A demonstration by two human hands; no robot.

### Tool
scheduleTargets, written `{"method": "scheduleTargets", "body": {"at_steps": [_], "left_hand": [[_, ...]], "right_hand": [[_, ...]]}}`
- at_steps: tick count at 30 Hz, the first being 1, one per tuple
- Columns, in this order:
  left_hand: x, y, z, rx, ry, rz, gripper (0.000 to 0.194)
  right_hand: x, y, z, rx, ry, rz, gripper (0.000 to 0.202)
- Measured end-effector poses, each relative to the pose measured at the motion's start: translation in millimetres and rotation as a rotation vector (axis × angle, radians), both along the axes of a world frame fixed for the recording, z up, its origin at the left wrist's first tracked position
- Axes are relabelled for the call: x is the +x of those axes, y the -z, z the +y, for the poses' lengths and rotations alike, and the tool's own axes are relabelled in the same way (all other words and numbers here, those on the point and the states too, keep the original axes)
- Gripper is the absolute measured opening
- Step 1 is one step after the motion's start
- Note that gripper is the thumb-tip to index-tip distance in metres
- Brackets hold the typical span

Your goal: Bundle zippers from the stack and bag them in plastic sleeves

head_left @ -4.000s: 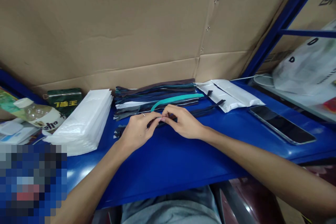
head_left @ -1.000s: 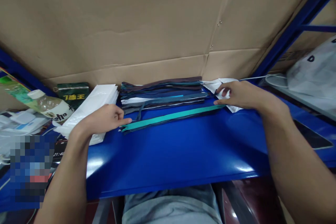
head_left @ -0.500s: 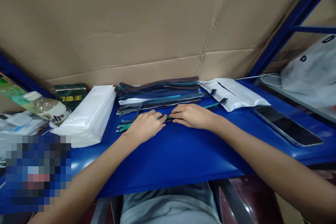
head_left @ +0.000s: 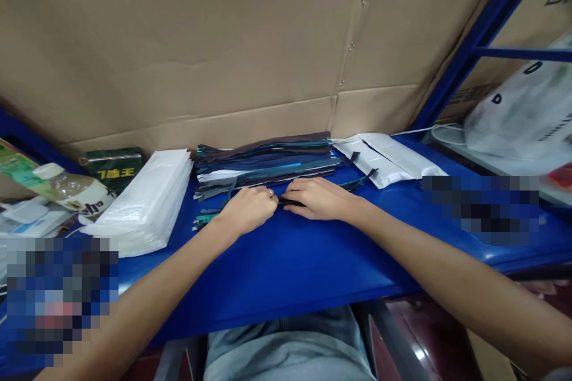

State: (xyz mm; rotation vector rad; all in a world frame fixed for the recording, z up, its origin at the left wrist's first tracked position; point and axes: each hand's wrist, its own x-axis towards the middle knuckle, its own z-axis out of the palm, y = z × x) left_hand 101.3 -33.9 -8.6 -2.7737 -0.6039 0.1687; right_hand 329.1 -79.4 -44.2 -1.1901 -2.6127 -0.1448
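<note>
In the head view, a small bunch of dark and teal zippers (head_left: 281, 202) lies across the blue table in front of me, its teal ends (head_left: 203, 218) showing at the left. My left hand (head_left: 250, 209) is closed around its middle, fingers curled under. Close beside it, my right hand (head_left: 313, 197) pinches the same bunch with bent fingers. Dark zipper ends stick out past my right hand. Just behind both hands is a larger pile of zippers (head_left: 263, 161) in black, blue, grey and brown, laid side by side.
A stack of white plastic sleeves (head_left: 143, 202) stands at the left, near a bottle (head_left: 71, 187) and a dark green packet (head_left: 115, 170). White filled packages (head_left: 384, 158) lie behind at the right. A cardboard wall (head_left: 201, 41) closes off the back.
My left fingers have curled in from a flatter pinch to a closed grip on the bunch. My right hand stays about where it was. The view has shifted slightly.
</note>
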Motion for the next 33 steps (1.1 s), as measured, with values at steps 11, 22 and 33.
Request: {"method": "scheduleTargets", "body": {"at_steps": [11,22,33], "left_hand": [[-17.1,-46.0,-1.9,-0.740,0.055,-0.303,0.021],[-19.8,-83.1,-6.3,-1.110,0.095,-0.591,0.036],[23.3,-64.0,-30.4,-1.468,0.069,-1.478,0.043]], "right_hand": [[3.4,-35.7,-14.1,-0.672,-0.154,0.504,0.036],[2.5,-59.9,-34.1,-0.792,-0.160,0.917,0.045],[-40.0,-27.4,-21.5,-0.875,-0.248,1.404,0.065]]}}
